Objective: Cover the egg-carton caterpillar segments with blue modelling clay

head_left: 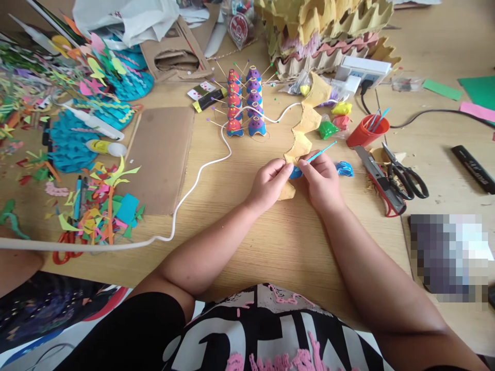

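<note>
Farther toward the body than the grip, a black short-sleeved top (284, 317) is being worn. Large grey-white letters (228, 320) are being displayed across its front, overlaid by rough pink marks (303, 359). The left upper arm is being covered by a plain black sleeve (143, 330). At the grip, the left hand (269, 184) and right hand (322, 180) are being seen bare.

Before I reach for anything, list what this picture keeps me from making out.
- Head view: part of the yellow carton strip, behind the fingers of the left hand and right hand.
- Head view: the blue stick's lower end, covered by the right hand.
- Head view: the bottom of the red cup's inside, hidden by its wall.
- Head view: the object at right, blurred into squares.
- Head view: most of the neighbouring person, cut off by the left edge.
</note>
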`<action>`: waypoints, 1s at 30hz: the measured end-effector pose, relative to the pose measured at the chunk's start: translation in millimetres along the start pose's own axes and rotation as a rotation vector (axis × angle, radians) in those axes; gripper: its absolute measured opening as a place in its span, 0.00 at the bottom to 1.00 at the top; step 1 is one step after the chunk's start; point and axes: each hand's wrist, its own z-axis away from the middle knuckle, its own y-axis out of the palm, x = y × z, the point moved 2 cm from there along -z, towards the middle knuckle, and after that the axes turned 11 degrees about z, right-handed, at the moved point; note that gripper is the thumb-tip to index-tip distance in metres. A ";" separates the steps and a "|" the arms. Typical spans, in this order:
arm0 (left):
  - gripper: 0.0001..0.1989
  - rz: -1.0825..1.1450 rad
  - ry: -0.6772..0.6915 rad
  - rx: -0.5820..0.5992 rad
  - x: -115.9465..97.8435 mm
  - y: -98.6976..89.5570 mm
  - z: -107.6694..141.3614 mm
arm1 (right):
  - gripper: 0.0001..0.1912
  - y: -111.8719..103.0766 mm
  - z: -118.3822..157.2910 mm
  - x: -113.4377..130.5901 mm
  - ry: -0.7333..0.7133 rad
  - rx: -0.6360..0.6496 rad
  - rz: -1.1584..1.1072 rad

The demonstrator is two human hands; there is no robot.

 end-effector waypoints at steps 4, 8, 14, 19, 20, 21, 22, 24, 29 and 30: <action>0.36 0.011 -0.011 -0.017 1.0 -0.2 0.3 | 0.28 -0.1 -0.6 -4.1 0.043 0.005 -0.073; 0.36 0.015 -0.009 -0.008 1.3 -0.1 0.4 | 0.29 0.5 -1.0 -4.6 0.047 -0.004 -0.060; 0.35 0.041 -0.010 -0.030 1.8 -0.9 0.5 | 0.27 0.7 1.3 0.5 -0.061 -0.005 -0.021; 0.36 0.052 -0.004 -0.033 3.9 -1.7 -0.8 | 0.25 1.3 4.8 1.4 -0.176 -0.023 0.115; 0.37 0.048 0.001 -0.032 4.2 -1.8 -1.1 | 0.25 1.3 5.2 0.9 -0.186 -0.031 0.138; 0.37 0.044 0.005 -0.032 4.4 -1.9 -1.4 | 0.25 1.3 5.4 0.5 -0.192 -0.040 0.158; 0.37 0.041 0.007 -0.031 4.5 -2.0 -1.6 | 0.25 1.2 5.6 0.2 -0.197 -0.046 0.172; 0.37 0.037 0.007 -0.031 4.7 -2.3 -1.8 | 0.25 1.1 5.7 0.5 -0.208 -0.047 0.177; 0.36 0.057 0.001 -0.049 5.3 -3.1 -2.0 | 0.23 0.6 5.8 3.5 -0.250 -0.027 0.177; 0.36 0.064 -0.005 -0.054 5.5 -3.1 -1.9 | 0.23 0.3 5.8 3.8 -0.254 -0.031 0.198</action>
